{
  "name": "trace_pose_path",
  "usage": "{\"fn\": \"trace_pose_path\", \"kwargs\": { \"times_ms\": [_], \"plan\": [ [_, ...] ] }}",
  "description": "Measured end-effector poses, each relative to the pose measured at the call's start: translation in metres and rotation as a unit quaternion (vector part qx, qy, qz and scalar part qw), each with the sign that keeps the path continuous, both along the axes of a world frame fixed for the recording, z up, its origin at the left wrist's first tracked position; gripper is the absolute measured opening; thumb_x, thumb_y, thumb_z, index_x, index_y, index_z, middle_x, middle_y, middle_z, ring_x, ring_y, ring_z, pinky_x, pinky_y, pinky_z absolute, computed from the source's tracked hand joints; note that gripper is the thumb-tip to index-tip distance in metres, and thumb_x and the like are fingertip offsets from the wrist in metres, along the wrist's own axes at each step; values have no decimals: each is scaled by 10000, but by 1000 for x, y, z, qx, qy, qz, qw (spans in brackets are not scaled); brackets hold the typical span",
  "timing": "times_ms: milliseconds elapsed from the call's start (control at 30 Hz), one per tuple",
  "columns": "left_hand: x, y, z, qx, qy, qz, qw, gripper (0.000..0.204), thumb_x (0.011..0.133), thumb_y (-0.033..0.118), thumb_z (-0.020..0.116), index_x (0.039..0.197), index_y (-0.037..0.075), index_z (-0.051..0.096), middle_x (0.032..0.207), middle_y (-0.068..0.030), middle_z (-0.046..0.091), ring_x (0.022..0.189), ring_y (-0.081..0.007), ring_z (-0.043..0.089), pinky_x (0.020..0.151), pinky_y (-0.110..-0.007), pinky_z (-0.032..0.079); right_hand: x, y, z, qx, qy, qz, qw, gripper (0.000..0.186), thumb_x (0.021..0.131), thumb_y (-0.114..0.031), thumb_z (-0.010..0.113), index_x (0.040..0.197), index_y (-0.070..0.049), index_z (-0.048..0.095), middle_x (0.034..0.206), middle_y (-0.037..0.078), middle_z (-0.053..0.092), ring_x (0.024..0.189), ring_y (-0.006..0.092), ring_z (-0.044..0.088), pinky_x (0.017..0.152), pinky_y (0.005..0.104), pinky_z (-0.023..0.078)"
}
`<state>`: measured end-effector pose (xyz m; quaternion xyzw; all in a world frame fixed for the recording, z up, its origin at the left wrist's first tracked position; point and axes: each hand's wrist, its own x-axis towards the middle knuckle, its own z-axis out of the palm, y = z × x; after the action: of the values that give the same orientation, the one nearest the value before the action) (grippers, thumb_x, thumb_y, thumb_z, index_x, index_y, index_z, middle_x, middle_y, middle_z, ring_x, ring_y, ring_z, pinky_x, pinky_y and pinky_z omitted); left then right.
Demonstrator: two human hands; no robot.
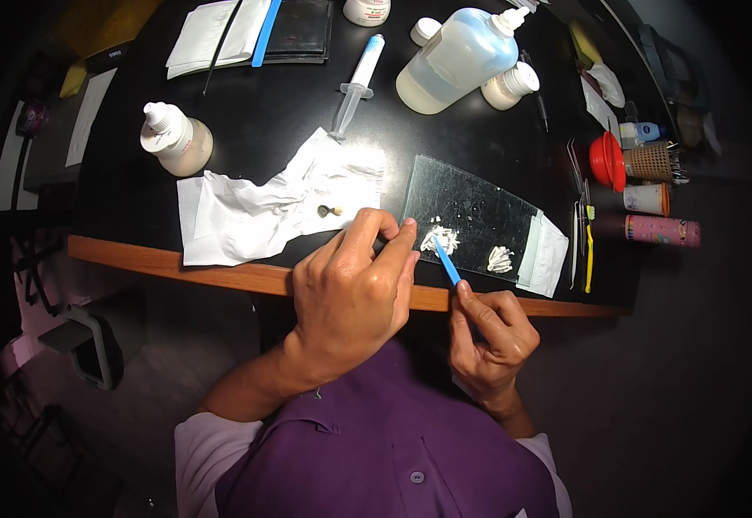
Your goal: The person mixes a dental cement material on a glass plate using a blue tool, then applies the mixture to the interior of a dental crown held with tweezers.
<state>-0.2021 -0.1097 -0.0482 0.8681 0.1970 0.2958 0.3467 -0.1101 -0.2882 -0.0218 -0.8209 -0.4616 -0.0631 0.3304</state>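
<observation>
A dark glass slab [471,203] lies near the table's front edge, with two small heaps of white material on it. Its near left corner is between the bent fingers of my left hand [350,281], which appears closed on that edge. My right hand [492,337] pinches a slim blue plastic spatula [449,269], whose tip rests in the left white heap [438,241]. The other white heap [500,259] sits near the slab's right end. Left of the slab, a small dark-and-tan piece [329,211] lies on crumpled white tissue [255,207].
Behind stand a dropper bottle [187,142], a syringe [358,82], a large squeeze bottle [453,65] and a white jar [507,86]. Tweezers and a yellow-handled tool [589,250] lie right of the slab, near a red bowl [605,161]. The wooden table edge [177,270] runs in front.
</observation>
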Motion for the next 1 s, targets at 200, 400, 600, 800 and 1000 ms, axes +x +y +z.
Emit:
{"fn": "trace_pose_path", "kwargs": {
  "times_ms": [200,400,600,800,1000],
  "plan": [
    [0,1,0,5,-1,1,1000,300,824,69,868,1119,33,830,969,-23,658,550,-138,549,539,-320,440,5,-4,-3,21,-27,2,999,340,778,114,837,1100,8,838,754,67,647,559,120,624,500,256,477],
    [0,0,0,3,-7,1,1000,303,820,68,874,1117,27,830,963,-24,658,548,-136,546,537,-320,435,2,2,-5,22,-34,21,999,332,776,125,835,1090,15,837,760,71,652,569,131,639,493,258,475],
    [2,0,-1,3,-7,2,1000,307,816,65,877,1115,19,828,951,-27,659,545,-133,545,538,-324,433,7,-4,1,11,29,16,999,304,808,125,823,1100,42,826,751,94,669,592,139,653,513,258,480],
    [0,-1,0,4,-9,5,1000,306,817,67,878,1115,20,828,960,-30,659,543,-131,541,538,-325,428,13,-5,4,17,68,1,998,263,846,119,801,1104,74,813,744,111,684,611,136,652,546,257,484],
    [1,-1,0,0,-8,-1,1000,313,815,56,876,1123,24,828,959,-30,655,549,-138,536,544,-329,430,5,-2,1,17,73,3,997,248,841,112,807,1087,74,815,756,109,699,602,145,668,542,260,497]
  ]
}}
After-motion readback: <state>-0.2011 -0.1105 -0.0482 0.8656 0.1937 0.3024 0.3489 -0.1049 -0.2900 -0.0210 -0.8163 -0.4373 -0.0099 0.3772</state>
